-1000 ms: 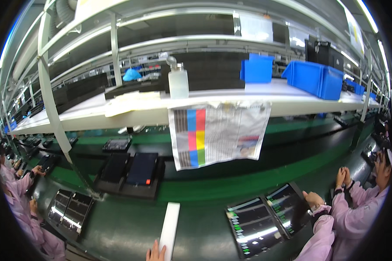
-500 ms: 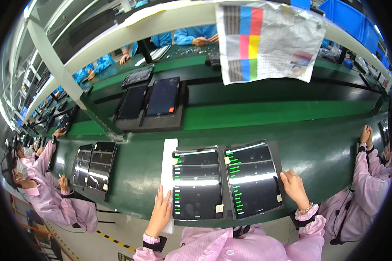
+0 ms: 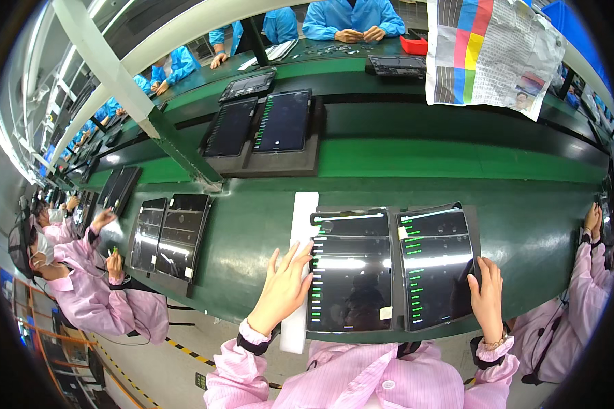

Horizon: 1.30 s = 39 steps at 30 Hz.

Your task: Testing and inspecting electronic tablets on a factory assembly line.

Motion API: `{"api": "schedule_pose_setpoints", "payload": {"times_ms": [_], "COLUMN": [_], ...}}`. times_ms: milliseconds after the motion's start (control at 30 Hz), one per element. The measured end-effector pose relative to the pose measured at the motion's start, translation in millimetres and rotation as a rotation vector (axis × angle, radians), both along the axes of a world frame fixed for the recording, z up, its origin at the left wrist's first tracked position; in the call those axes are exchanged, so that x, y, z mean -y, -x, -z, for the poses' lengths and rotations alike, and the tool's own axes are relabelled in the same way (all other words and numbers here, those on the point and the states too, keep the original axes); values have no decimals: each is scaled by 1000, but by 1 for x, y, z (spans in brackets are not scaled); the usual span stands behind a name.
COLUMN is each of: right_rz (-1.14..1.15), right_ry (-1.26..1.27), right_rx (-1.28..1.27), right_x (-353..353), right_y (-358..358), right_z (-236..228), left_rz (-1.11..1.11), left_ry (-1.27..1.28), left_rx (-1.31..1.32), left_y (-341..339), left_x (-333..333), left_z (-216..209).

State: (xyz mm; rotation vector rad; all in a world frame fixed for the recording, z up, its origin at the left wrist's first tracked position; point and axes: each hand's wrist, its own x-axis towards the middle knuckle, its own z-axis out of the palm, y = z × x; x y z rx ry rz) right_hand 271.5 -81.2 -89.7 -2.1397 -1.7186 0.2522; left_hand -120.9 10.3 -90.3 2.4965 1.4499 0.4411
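Observation:
Two black tablets lie side by side before me, the left tablet (image 3: pixel 353 290) and the right tablet (image 3: pixel 438 273), their lit screens listing green lines down the left side. Clear film and small pale stickers cover them, and a dark tray (image 3: pixel 472 221) shows beneath the right one. My left hand (image 3: pixel 283 283) is open, fingers spread over a white foam strip (image 3: pixel 305 215), tips reaching the left tablet's edge. At the right tablet's outer edge rests my right hand (image 3: pixel 486 293), open, its fingers stretched along the side and its thumb over the screen border.
Another tablet pair (image 3: pixel 183 232) lies to the left beside a pink-sleeved person (image 3: pixel 82 293). Across the green bench, a dark tray (image 3: pixel 300 160) carries two tablets. A post (image 3: pixel 164 140) rises from the bench, and a printed sheet (image 3: pixel 488 61) hangs at upper right.
The view has shifted, so the bench sits further right and higher. My left fingers have spread and reached the left tablet's edge. A far-tray tablet now shows green lines instead of a red patch.

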Motion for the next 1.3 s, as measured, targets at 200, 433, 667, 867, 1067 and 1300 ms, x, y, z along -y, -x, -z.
{"api": "schedule_pose_setpoints", "payload": {"times_ms": [200, 433, 667, 867, 1067, 1300], "right_rz": [-96, -419, -306, -169, -153, -336], "right_ry": [-97, 114, 325, 229, 228, 144], "right_rx": [-23, -656, -1398, -1588, -1631, -1272], "right_x": [5, 1, -10, -3, 0, -10], "right_y": [33, 98, 124, 141, 141, 108], "right_z": [-19, -13, 7, 1, 0, -26], "left_rz": [12, -64, -309, -427, -507, -320], "left_ry": [-1, 82, 437, 522, 641, 572], "left_rx": [-23, 147, 743, 875, 1180, 1408], "left_y": [-3, 10, 2, 8, -16, -17], "left_x": [-17, 7, 44, 28, 15, 24], "left_z": [1, 3, 30, 47, 46, 12]}}
